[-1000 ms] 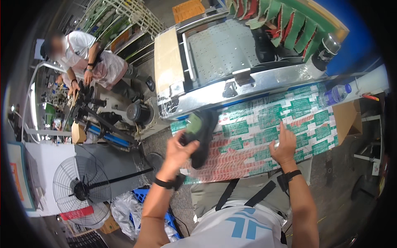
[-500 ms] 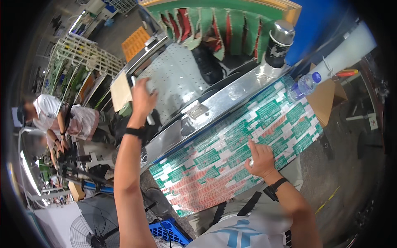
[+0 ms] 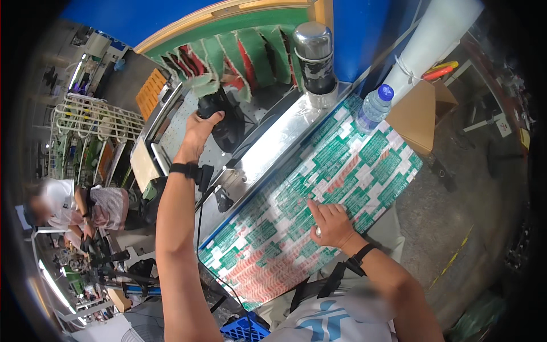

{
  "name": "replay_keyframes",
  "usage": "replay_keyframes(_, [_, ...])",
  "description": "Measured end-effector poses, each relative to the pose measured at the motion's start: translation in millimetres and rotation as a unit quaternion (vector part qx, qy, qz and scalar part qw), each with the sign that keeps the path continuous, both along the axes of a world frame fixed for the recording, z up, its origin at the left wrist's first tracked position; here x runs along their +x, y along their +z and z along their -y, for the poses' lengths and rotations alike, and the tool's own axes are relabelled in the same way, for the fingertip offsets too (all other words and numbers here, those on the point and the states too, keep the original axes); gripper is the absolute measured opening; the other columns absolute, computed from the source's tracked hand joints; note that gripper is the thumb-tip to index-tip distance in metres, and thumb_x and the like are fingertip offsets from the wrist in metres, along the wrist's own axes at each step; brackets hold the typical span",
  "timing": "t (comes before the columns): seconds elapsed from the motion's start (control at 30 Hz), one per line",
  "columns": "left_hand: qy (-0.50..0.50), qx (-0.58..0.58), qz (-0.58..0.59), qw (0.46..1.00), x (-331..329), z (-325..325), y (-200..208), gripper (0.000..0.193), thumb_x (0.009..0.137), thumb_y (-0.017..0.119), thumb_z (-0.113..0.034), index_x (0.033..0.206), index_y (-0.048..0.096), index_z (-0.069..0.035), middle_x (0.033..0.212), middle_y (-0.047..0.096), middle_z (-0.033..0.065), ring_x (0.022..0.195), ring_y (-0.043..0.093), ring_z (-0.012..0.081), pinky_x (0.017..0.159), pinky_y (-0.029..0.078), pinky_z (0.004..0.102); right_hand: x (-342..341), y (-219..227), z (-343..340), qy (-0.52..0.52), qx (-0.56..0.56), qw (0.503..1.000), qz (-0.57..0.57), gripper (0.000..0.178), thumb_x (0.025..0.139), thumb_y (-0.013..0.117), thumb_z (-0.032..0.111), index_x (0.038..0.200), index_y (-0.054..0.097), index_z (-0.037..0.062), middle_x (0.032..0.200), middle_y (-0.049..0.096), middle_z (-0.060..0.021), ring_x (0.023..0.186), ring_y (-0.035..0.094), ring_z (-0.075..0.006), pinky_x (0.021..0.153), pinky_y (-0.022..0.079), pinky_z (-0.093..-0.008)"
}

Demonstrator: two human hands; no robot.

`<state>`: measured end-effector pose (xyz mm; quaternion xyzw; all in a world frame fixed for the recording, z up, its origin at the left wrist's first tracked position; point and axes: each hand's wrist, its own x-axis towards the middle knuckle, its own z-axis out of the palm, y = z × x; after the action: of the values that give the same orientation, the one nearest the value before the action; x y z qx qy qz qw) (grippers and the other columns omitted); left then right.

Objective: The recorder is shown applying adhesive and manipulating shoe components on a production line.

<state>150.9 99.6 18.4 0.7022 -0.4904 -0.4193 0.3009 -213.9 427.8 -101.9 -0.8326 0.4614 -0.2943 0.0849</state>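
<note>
- Filling the top middle, a green-fronted machine (image 3: 262, 20) with a metal sill (image 3: 273, 139); its grey perforated bed (image 3: 174, 128) lies open on the left
- The desk (image 3: 256, 268), bound in green-and-white tape, runs along the near side of that sill; its glossy face looks slick
- A slit curtain (image 3: 242, 60) of green strips, red showing in the gaps, hangs across the machine's mouth; the cloth seems limp, so it should give softly if brushed
- A steel-topped vacuum flask (image 3: 316, 62) stands upright at the sill's far right end
- The black shoe (image 3: 231, 134) sits just in front of the curtain, above the bed, its rounded toe toward the wearer; it should be light enough for one hand, with a firm sole and a more yielding upper; the smooth toe may slip under the fingers, so the ankle end looks the better hold; it hardly seems fragile
- The left hand (image 3: 196, 137) has its grip around the shoe's far end, thumb on the near side and fingers mostly hidden beyond
- The right hand (image 3: 332, 225) rests over the desk, forefinger stretched out and the others curled; whether its grip pinches anything, I cannot tell
</note>
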Motion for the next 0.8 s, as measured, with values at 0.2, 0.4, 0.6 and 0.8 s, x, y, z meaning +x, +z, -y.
replay_keyframes(0.2, [-0.060, -0.179, 0.136, 0.972, -13, -50, 7, 0.080, 0.078, 0.099, -0.021, 0.140, 0.061, 0.011, 0.107, 0.083, 0.0205, 0.095, 0.081, 0.0270, 0.086, 0.063, 0.0377, -2, -2, -1, 0.000, -0.005, 1.000, -0.003, 0.083, 0.081, 0.072, 0.023, 0.158, 0.059, -0.0050, 0.115, 0.069, -0.0141, 0.098, 0.066, -0.0308, 0.090, 0.054, -0.0458])
replay_keyframes(0.4, [-0.103, -0.151, 0.286, 0.941, -7, -55, 2, 0.082, 0.077, 0.095, -0.025, 0.146, 0.064, 0.007, 0.118, 0.082, 0.0266, 0.114, 0.080, 0.0374, 0.101, 0.061, 0.0448, 1, -2, 0, 0.004, -0.004, 1.000, 0.002, 0.083, 0.083, 0.071, 0.023, 0.160, 0.056, -0.0058, 0.113, 0.067, -0.0144, 0.099, 0.065, -0.0318, 0.092, 0.054, -0.0465])
replay_keyframes(0.6, [-0.169, -0.007, 0.248, 0.954, -11, -21, -16, 0.080, 0.077, 0.097, -0.025, 0.145, 0.067, 0.007, 0.123, 0.081, 0.0236, 0.116, 0.079, 0.0348, 0.102, 0.061, 0.0423, 2, -4, 0, 0.002, 0.004, 1.000, 0.005, 0.083, 0.083, 0.071, 0.022, 0.160, 0.057, -0.0056, 0.112, 0.068, -0.0140, 0.099, 0.065, -0.0317, 0.092, 0.053, -0.0470])
replay_keyframes(0.8, [-0.107, 0.000, 0.090, 0.990, 31, -10, -58, 0.066, 0.082, 0.102, -0.013, 0.139, 0.072, 0.003, 0.119, 0.083, 0.0093, 0.107, 0.077, 0.0195, 0.099, 0.063, 0.0375, 6, 2, 3, 0.005, 0.013, 1.000, -0.008, 0.083, 0.083, 0.072, 0.023, 0.159, 0.058, -0.0055, 0.113, 0.070, -0.0138, 0.097, 0.066, -0.0313, 0.092, 0.054, -0.0456])
